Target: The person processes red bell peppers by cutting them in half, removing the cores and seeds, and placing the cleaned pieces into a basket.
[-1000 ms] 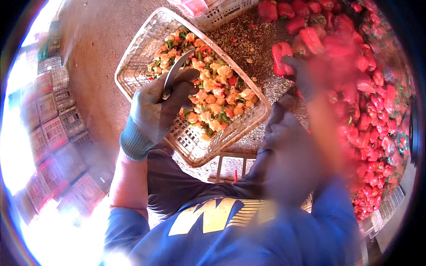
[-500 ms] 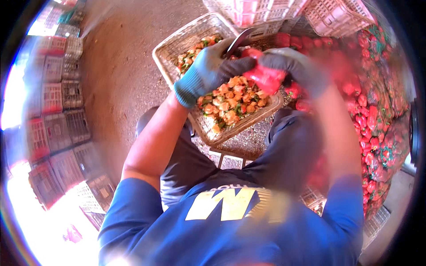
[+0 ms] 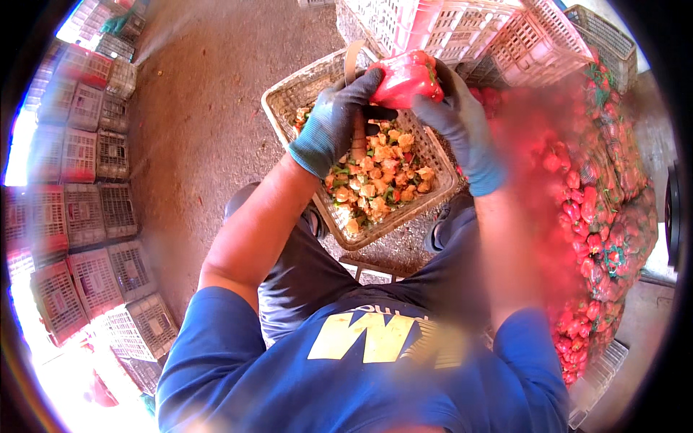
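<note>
A worker's gloved hands meet on a red bell pepper (image 3: 406, 81) above the far right side of a plastic basket (image 3: 285, 92). The pepper sits between the two sets of fingers: the left hand (image 3: 343, 119) has its fingers curled around a knife (image 3: 353, 61), blade toward the far side, their tips against the pepper's left flank, while the right hand (image 3: 460, 119) pinches the right flank, thumb on the near side. Below lie pale pepper cores (image 3: 379, 180). A second earlier, the right hand was out over the pepper pile (image 3: 588, 238) on the right; half a second ago, the knife blade slanted right, where now it stands more upright. Pink crates (image 3: 469, 29) rise beyond.
</note>
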The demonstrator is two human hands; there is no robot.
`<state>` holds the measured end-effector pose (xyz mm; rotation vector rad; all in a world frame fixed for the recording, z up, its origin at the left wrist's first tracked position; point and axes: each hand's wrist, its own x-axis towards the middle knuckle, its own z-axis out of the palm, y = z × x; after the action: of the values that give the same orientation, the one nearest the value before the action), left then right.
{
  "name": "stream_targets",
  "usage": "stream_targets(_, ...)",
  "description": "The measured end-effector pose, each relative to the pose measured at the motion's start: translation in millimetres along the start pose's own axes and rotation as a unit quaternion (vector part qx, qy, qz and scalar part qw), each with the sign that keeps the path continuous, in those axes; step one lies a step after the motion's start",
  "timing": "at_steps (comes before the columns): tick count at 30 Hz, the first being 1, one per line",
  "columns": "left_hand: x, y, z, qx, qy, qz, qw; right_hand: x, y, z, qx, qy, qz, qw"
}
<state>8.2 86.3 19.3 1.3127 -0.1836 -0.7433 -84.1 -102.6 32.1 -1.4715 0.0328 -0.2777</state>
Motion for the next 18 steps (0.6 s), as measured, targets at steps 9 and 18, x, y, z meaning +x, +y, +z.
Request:
stream_targets(9, -8, -4, 24, 0.039, -0.020, -0.033, 0.998, 8, 17, -21, -0.060, 0.054, -0.017, 0.997)
stream_targets(18, -2, -15, 40, 0.073, -0.065, -0.075, 0.992, -3, -1, -51, -0.020, -0.012, -0.016, 1.000)
